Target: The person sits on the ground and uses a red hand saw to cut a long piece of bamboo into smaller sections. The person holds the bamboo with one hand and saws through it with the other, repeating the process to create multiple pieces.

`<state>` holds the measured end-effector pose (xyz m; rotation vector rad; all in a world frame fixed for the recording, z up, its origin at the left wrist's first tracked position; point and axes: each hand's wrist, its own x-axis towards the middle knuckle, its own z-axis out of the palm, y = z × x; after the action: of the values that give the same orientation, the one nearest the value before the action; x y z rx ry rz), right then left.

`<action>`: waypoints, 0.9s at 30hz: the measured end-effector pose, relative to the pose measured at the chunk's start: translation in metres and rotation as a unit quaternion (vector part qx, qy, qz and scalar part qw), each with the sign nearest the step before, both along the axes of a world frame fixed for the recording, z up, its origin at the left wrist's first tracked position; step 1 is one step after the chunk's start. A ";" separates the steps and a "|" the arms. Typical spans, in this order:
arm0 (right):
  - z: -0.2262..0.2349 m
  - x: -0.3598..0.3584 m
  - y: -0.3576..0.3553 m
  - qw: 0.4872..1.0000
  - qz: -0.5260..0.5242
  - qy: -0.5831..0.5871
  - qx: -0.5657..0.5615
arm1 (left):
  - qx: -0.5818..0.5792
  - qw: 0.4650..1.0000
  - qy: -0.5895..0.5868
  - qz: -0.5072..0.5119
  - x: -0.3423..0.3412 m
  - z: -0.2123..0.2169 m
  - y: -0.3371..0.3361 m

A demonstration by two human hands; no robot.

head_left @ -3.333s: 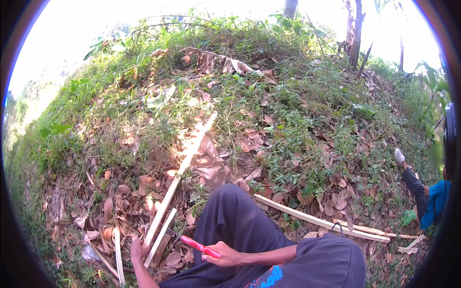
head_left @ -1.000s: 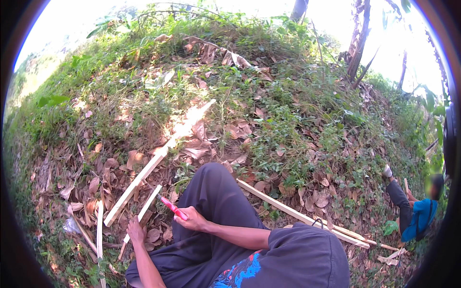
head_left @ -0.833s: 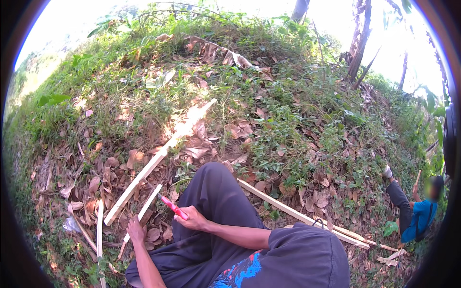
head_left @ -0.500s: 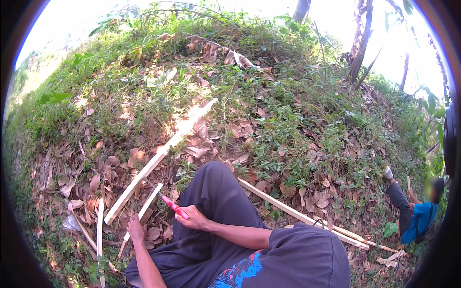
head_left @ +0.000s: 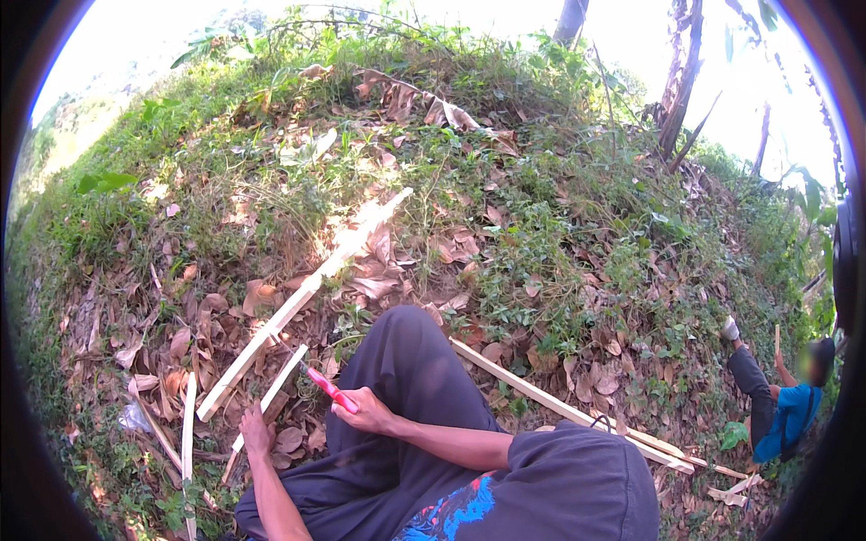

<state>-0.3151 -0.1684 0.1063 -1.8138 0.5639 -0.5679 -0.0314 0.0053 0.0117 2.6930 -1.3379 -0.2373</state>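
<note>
A short, pale, straight-edged wooden strip (head_left: pixel 282 379) is being held aslant, left of the raised, dark-trousered knee (head_left: pixel 404 352), its lower part being gripped by the left hand (head_left: pixel 257 431). A slim tool with a red handle (head_left: pixel 329 389) is being grasped in the right hand (head_left: pixel 365 411), its tip being held near the strip; contact cannot be told. Work seems to be under way, but no finished cut is being shown, and what is left cannot be judged. The left forearm is being extended forward, the right being angled across the thigh.

Pale wooden strip (head_left: pixel 283 378), slanting, red-handled tool (head_left: pixel 330 389) (apparently bladed), tip near strip
</note>
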 end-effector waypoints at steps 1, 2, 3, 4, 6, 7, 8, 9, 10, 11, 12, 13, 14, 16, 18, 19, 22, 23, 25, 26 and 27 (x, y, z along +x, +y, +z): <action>0.001 0.001 0.000 1.000 -0.004 -0.014 0.007 | -0.005 1.000 -0.011 -0.009 0.002 0.000 0.001; 0.003 0.001 0.002 0.999 -0.010 -0.027 0.014 | -0.010 1.000 -0.020 -0.019 0.003 0.000 0.002; 0.005 0.002 0.003 0.999 -0.015 -0.040 0.022 | -0.016 0.999 -0.030 -0.029 0.003 0.000 0.002; 0.007 0.002 0.003 0.999 -0.017 -0.040 0.023 | -0.026 0.999 -0.037 -0.030 0.003 0.000 0.001; 0.007 0.000 0.003 0.999 -0.021 -0.038 0.027 | -0.048 0.997 -0.049 -0.033 -0.001 0.007 -0.006; 0.007 0.000 0.003 0.999 -0.020 -0.039 0.029 | -0.038 0.998 -0.041 -0.030 0.000 0.010 -0.010; 0.007 0.000 0.003 0.999 -0.019 -0.039 0.029 | -0.028 0.999 -0.033 -0.026 0.001 0.011 -0.014; 0.007 0.000 0.003 0.999 -0.018 -0.040 0.030 | -0.019 0.999 -0.025 -0.022 0.002 0.012 -0.016; 0.006 -0.001 0.003 0.999 -0.014 -0.032 0.026 | -0.014 0.999 -0.031 -0.027 0.002 0.007 -0.017; 0.007 -0.001 0.001 0.999 -0.009 -0.024 0.021 | -0.010 0.999 -0.039 -0.031 0.003 0.003 -0.020; 0.007 0.000 0.001 1.000 -0.004 -0.016 0.016 | -0.006 0.998 -0.046 -0.035 0.006 -0.001 -0.020; 0.007 0.000 0.002 1.000 0.002 -0.010 0.016 | 0.005 0.999 -0.041 -0.024 0.010 -0.004 -0.018; 0.007 -0.001 0.002 1.000 0.006 -0.002 0.015 | 0.015 0.999 -0.034 -0.015 0.011 -0.005 -0.020; 0.006 0.000 0.002 1.000 0.009 0.004 0.015 | 0.030 0.999 -0.021 -0.003 0.012 -0.006 -0.022; 0.004 0.000 0.001 1.000 0.005 0.003 0.015 | 0.037 0.999 -0.006 -0.001 0.013 -0.006 -0.026; 0.003 0.000 0.000 1.000 0.002 0.003 0.009 | 0.030 0.999 -0.009 -0.004 0.011 -0.007 -0.027; -0.002 0.000 0.002 1.000 -0.003 -0.002 0.003 | 0.015 0.999 -0.027 -0.010 0.009 -0.011 -0.022; -0.003 0.002 0.002 1.000 -0.003 -0.004 0.001 | 0.006 0.999 -0.036 -0.010 0.010 -0.013 -0.022; -0.004 0.004 0.000 1.000 -0.001 -0.006 -0.005 | -0.007 0.999 -0.042 -0.008 0.012 -0.016 -0.021; -0.003 0.004 0.000 1.000 0.000 -0.006 -0.008 | -0.009 0.999 -0.037 -0.006 0.011 -0.015 -0.020; -0.001 0.004 0.000 1.000 0.002 -0.006 -0.011 | -0.012 0.999 -0.033 -0.005 0.011 -0.015 -0.020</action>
<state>-0.3111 -0.1686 0.1053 -1.8310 0.5479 -0.5854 -0.0202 -0.0143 -0.0033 2.6979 -1.3624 -0.1342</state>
